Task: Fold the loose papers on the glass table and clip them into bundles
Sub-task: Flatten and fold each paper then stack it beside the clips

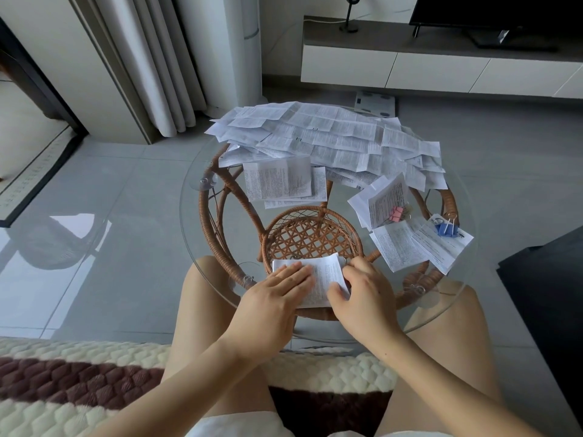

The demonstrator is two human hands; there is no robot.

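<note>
Up front, my left hand (277, 294) flattens a folded sheet (325, 275), right hand (366, 291) pinches it; two bundles (383, 197) clipped, big pile (321, 134) left.

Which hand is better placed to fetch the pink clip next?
Probably the right hand: the pink clip lies on its side of the glass table, while the left hand lies flat on the folded paper, holding it down.

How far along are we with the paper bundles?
Early. Done: a pink-clipped bundle and a blue-clipped bundle at the right. In hand: the left hand presses a sheet flat while the right hand holds its edge. Left: the big heap lies loose.
</note>
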